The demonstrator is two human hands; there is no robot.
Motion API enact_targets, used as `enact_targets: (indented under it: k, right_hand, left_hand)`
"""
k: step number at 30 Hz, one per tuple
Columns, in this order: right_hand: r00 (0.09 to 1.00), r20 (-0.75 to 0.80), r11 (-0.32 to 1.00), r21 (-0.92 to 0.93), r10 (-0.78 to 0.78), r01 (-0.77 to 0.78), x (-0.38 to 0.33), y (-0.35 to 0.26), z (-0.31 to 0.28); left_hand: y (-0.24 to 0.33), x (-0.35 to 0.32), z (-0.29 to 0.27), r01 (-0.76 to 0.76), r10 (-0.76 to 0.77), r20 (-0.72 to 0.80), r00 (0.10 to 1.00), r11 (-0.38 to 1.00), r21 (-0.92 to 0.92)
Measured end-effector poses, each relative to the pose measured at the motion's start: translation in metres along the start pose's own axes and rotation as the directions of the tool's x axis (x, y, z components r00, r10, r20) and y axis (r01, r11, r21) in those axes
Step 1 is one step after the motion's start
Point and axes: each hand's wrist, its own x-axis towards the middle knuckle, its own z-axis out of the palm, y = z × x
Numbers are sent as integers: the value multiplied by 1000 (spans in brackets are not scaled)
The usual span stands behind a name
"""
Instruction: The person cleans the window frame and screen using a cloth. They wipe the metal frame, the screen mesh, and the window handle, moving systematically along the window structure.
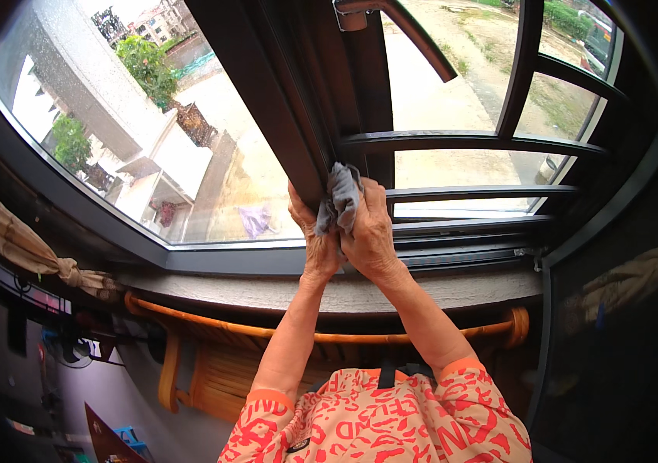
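A crumpled grey cloth [339, 202] is bunched between my two hands against the dark upright post of the window frame [298, 131]. My left hand [315, 235] is wrapped round the post's left side, with the cloth under its thumb side. On the other side, my right hand [371, 230] grips the cloth, its fingers curled and partly hidden by it. Both hands are close together just above the lower window rail. To the left of the post is a large glass pane [221, 154].
A dark window handle [414, 35] juts out at the upper right, above several horizontal bars [483, 142]. Below the pale sill [452, 292] stands a wooden bench [228, 378]. A tied curtain [28, 239] hangs at left; a dark open sash [614, 324] stands at right.
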Motion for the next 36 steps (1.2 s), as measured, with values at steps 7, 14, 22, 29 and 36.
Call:
enact_targets:
  k: [7, 14, 22, 29, 36]
  right_hand:
    - [958, 254, 988, -104, 137, -114, -25, 10, -9]
    - [986, 152, 985, 150, 68, -90, 22, -18, -18]
    - [966, -123, 973, -2, -228, 230, 25, -4, 2]
    - [992, 31, 934, -334, -119, 123, 2, 14, -4]
    - [980, 176, 780, -600, -88, 178, -5, 35, -24]
  left_hand:
    - [3, -1, -4, 184, -180, 52, 982, 981, -69]
    - [-17, -4, -8, 77, -78, 99, 992, 997, 11]
    - [12, 8, -6, 47, -33, 124, 992, 993, -109]
    - [8, -3, -10, 175, -172, 72, 982, 984, -43]
    - [9, -3, -4, 170, -170, 44, 984, 985, 7]
